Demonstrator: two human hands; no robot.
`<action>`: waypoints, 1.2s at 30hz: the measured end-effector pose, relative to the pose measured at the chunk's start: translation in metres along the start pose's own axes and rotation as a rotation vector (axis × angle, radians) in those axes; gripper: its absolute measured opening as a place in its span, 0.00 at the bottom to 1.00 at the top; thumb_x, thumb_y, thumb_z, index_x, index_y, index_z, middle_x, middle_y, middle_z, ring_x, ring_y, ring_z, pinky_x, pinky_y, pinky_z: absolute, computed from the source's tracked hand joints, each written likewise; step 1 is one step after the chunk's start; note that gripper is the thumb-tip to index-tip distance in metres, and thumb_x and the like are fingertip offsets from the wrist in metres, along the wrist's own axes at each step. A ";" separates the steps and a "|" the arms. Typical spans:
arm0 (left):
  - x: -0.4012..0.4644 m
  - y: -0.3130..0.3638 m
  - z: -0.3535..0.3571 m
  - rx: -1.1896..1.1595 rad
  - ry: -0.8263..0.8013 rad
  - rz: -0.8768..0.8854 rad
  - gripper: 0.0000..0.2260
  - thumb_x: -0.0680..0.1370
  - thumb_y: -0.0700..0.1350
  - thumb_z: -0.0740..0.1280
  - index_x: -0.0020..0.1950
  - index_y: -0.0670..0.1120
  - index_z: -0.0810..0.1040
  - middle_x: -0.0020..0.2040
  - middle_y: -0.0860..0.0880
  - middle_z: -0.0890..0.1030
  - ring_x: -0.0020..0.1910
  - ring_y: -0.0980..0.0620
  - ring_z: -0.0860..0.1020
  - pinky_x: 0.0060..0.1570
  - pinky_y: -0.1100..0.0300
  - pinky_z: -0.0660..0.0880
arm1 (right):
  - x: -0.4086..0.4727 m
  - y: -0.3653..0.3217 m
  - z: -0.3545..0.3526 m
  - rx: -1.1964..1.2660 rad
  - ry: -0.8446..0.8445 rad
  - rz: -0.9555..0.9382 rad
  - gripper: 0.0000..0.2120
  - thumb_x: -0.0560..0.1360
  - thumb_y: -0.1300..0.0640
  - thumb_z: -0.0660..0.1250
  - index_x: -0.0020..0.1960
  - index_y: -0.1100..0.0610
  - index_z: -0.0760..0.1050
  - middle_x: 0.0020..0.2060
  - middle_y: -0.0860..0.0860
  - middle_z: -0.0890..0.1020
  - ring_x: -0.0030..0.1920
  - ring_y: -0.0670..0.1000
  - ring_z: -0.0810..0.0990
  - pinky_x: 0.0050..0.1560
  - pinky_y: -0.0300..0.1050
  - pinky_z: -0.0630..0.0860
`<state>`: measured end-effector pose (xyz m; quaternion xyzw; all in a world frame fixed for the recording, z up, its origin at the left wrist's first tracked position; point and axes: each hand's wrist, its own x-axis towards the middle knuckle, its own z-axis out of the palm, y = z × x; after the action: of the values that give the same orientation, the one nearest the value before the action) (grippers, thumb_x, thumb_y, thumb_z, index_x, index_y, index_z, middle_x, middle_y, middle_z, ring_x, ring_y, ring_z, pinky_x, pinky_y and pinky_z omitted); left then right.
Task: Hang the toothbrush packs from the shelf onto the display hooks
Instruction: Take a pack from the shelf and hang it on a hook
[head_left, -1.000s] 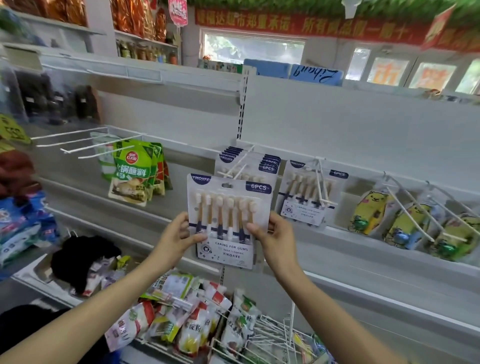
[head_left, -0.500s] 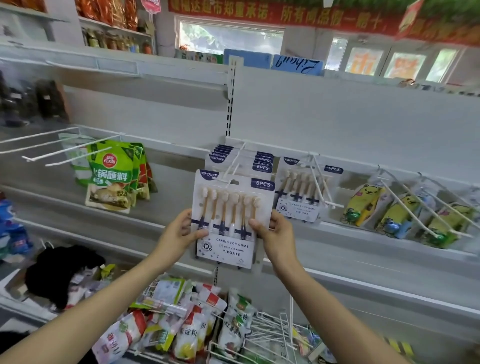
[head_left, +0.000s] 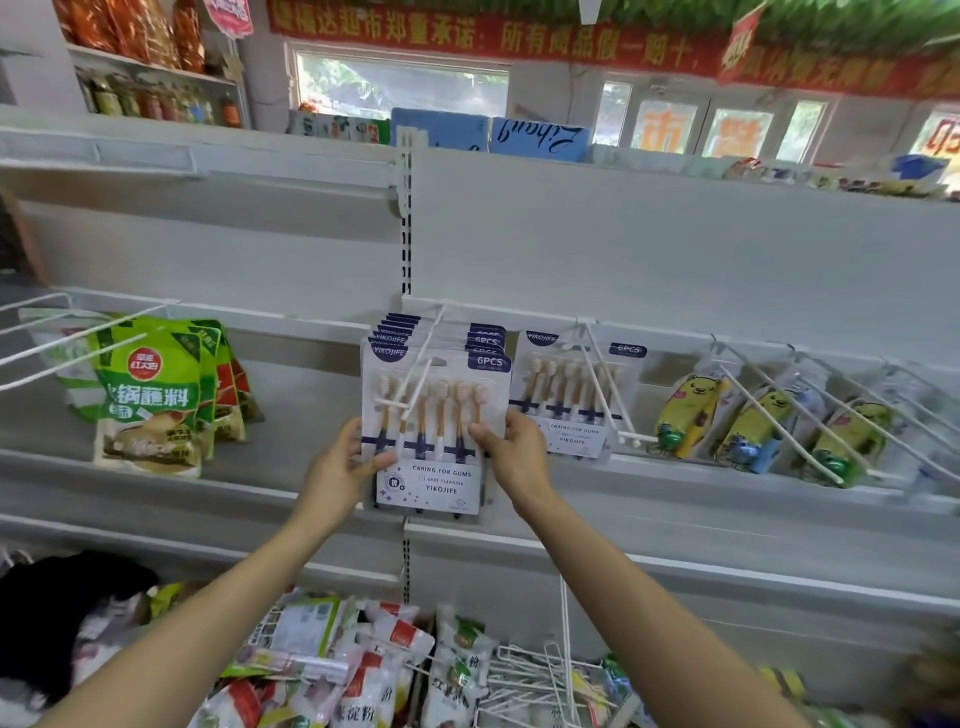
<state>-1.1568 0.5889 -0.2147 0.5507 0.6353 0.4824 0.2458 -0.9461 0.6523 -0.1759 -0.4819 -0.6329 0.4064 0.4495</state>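
A white toothbrush pack (head_left: 434, 431) marked 6PCS and YIKOJIFE hangs at the front of a stack of several like packs (head_left: 441, 335) on a white double display hook (head_left: 423, 369). The hook's prongs pass through its top and stick out in front. My left hand (head_left: 340, 470) pinches the pack's lower left edge. My right hand (head_left: 511, 452) pinches its right edge. One more toothbrush pack (head_left: 566, 400) hangs on the neighbouring hook (head_left: 602, 395) to the right.
Green sauce pouches (head_left: 156, 395) hang on hooks at the left, beside bare white prongs (head_left: 67, 338). Yellow bear-shaped packs (head_left: 753, 426) hang at the right. Below lie loose packets (head_left: 332, 660) and spare wire hooks (head_left: 535, 675) on the lower shelf.
Both hands have lifted the pack up and back towards the shelf. It now sits over the hook's prongs against the stack, where before it was held in front of them.
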 end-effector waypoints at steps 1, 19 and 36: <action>-0.002 0.001 0.001 0.015 0.008 0.009 0.16 0.77 0.51 0.70 0.57 0.66 0.68 0.51 0.63 0.79 0.49 0.63 0.78 0.45 0.61 0.75 | 0.001 0.001 0.000 -0.004 0.002 -0.003 0.09 0.75 0.55 0.71 0.50 0.60 0.78 0.45 0.54 0.86 0.47 0.55 0.85 0.53 0.61 0.80; -0.049 0.026 0.062 0.712 -0.197 0.737 0.22 0.78 0.54 0.62 0.73 0.55 0.68 0.69 0.56 0.72 0.68 0.56 0.70 0.70 0.57 0.66 | -0.064 0.046 -0.126 -0.856 -0.175 -0.435 0.23 0.79 0.53 0.67 0.72 0.56 0.69 0.68 0.53 0.75 0.68 0.55 0.73 0.68 0.51 0.71; -0.111 0.160 0.297 0.526 -0.376 0.947 0.27 0.76 0.62 0.67 0.72 0.57 0.68 0.68 0.55 0.74 0.66 0.54 0.73 0.64 0.53 0.73 | -0.201 0.107 -0.383 -1.095 -0.010 -0.356 0.28 0.76 0.49 0.67 0.74 0.52 0.66 0.70 0.49 0.72 0.71 0.53 0.70 0.70 0.50 0.69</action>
<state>-0.8019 0.5752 -0.2203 0.8942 0.3634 0.2594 -0.0336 -0.5256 0.5097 -0.2109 -0.5285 -0.8246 -0.0601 0.1927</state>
